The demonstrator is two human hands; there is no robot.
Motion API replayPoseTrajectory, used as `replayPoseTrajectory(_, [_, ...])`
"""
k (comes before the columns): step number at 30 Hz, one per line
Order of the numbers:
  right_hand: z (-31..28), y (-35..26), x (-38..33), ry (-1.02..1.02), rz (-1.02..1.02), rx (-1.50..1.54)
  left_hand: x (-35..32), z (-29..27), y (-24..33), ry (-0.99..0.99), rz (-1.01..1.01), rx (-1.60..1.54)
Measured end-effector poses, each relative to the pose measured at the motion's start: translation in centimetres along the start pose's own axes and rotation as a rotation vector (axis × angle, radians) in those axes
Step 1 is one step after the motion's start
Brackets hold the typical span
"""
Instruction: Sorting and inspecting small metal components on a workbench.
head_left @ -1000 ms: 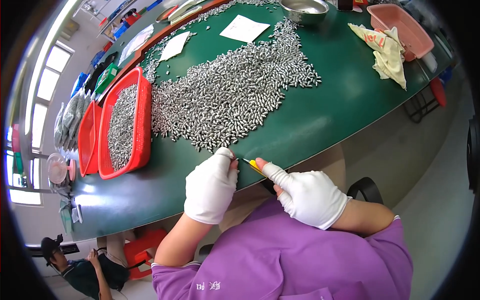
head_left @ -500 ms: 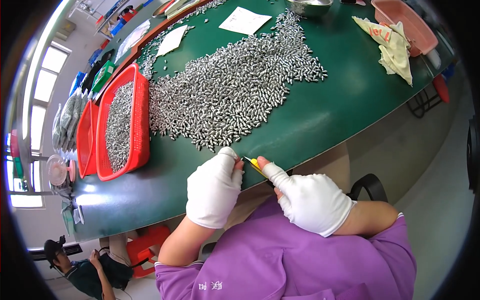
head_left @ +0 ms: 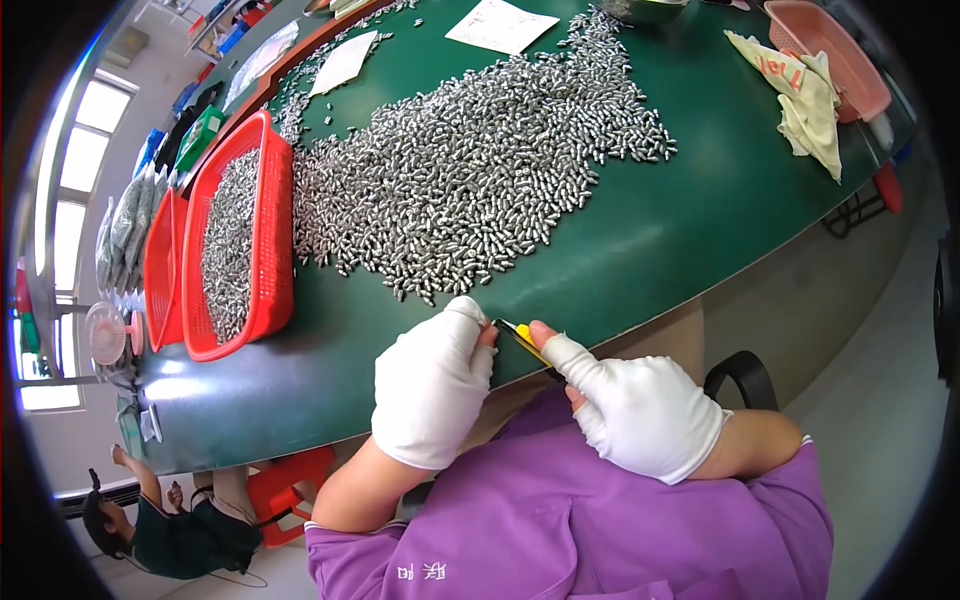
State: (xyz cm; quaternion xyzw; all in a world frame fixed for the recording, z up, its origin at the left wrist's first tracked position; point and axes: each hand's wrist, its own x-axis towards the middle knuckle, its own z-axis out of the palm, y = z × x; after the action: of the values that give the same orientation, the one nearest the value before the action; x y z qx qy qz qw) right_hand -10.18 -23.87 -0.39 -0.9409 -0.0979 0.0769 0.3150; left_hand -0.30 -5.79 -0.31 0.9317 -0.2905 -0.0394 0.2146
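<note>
Nearest, left hand (head_left: 432, 392) and right hand (head_left: 640, 415), both white-gloved, close together at the green table's edge (head_left: 640, 260), right pinched on a small yellow-and-black tool (head_left: 524, 338), left fingertips meeting its tip. Risky: bare fingertips beside that tip, a slip likely to nick. Beyond, loose silver metal pieces (head_left: 470, 170), easily knocked off. Farthest left, red baskets (head_left: 270, 240), already full.

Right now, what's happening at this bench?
A person in a purple top works at the near edge of a green table. Both hands wear white gloves. The right hand holds a small yellow-and-black tool, its tip meeting the left hand, which pinches something too small to make out. A big pile of small silver metal parts covers the table; a red basket on the left holds more.
</note>
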Motion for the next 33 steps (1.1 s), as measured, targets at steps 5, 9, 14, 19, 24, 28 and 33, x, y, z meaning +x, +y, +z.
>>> replayPoseTrajectory(5, [-1.0,-0.3,0.4,-0.031,-0.020,-0.034,0.0,0.1,0.0,0.007,0.001,0.007])
replayPoseTrajectory(9, [-1.5,-0.7,0.5,-0.072,-0.019,-0.129,0.2,-0.2,0.3,-0.011,0.004,0.029])
replayPoseTrajectory(14, [-1.5,-0.5,0.4,-0.109,0.022,-0.267,0.4,-0.2,0.0,-0.006,0.010,0.015])
replayPoseTrajectory(19, [-5.9,1.7,1.4,0.466,0.174,0.007,0.9,-1.5,-2.1,-0.092,-0.103,-0.304])
replayPoseTrajectory(24, [-11.0,11.8,7.6,0.729,0.465,-0.625,5.0,-4.6,-3.5,-0.224,-0.323,-1.243])
replayPoseTrajectory(28, [-11.9,16.6,10.1,0.646,0.541,-0.763,8.3,-4.0,-5.5,-0.332,-0.077,-1.722])
replayPoseTrajectory(33, [-10.8,12.4,13.3,0.814,-0.016,-0.742,8.1,-2.4,-7.2,-0.337,-0.141,-1.880])
